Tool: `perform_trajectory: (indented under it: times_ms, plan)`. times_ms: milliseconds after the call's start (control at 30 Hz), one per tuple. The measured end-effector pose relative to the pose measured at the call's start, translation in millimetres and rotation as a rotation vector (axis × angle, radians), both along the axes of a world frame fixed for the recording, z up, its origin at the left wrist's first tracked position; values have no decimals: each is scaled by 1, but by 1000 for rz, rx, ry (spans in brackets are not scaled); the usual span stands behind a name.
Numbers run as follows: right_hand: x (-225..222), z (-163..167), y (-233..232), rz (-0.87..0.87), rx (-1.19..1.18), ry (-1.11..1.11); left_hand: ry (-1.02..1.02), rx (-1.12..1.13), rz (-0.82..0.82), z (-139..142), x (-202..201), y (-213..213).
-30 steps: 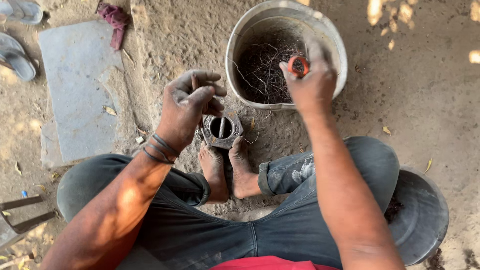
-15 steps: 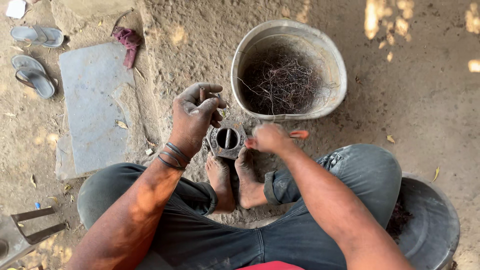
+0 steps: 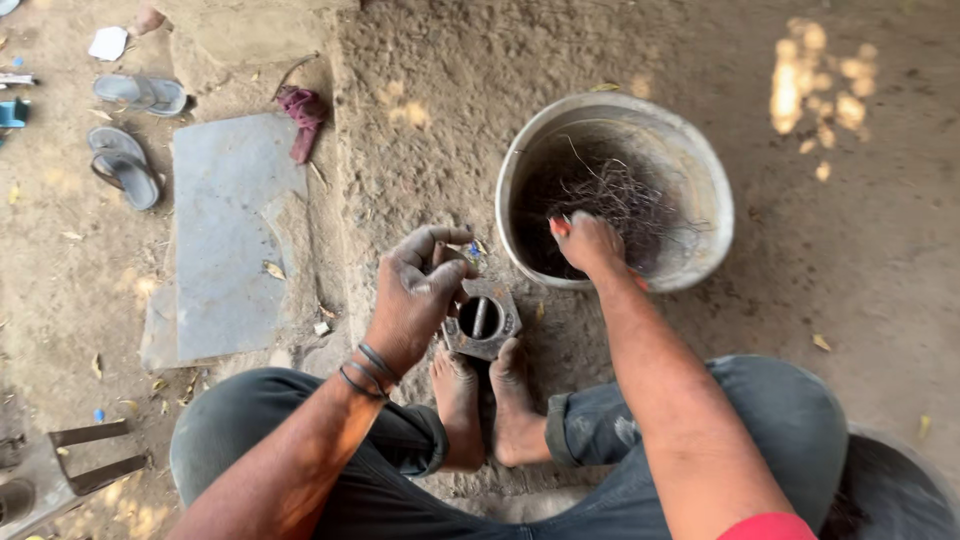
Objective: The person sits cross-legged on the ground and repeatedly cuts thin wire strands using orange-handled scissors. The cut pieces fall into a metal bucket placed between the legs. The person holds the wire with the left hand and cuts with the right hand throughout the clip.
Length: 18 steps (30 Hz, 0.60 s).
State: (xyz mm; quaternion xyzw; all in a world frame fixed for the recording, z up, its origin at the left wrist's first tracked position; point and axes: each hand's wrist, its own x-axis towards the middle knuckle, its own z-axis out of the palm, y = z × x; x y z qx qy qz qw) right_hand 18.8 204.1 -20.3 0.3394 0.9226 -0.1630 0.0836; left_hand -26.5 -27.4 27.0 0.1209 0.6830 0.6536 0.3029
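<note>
My left hand [image 3: 415, 295] curls loosely, fingers bent and gripping nothing, against the square metal block [image 3: 483, 320] on the ground, braced by my feet [image 3: 490, 405]. It looks heavy, rigid, best held by its flat sides. My right hand [image 3: 588, 243] closes on something red inside the bucket [image 3: 700, 180], over springy tangled wire [image 3: 610, 195]. Both forearms reach forward over my knees.
</note>
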Motion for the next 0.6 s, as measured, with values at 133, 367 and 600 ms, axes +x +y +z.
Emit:
perform_trajectory:
  times_ms: [133, 367, 600]
  plan:
    - [-4, -20, -2, 79, -6, -219, -106, 18, -32, -4, -6, 2]
    - [-14, 3, 4, -7, -366, -534, -355, 160, -68, -12, -14, 15]
    - [-1, 38, 24, 35, -340, -302, -165, 128, -161, -15, -9, 14]
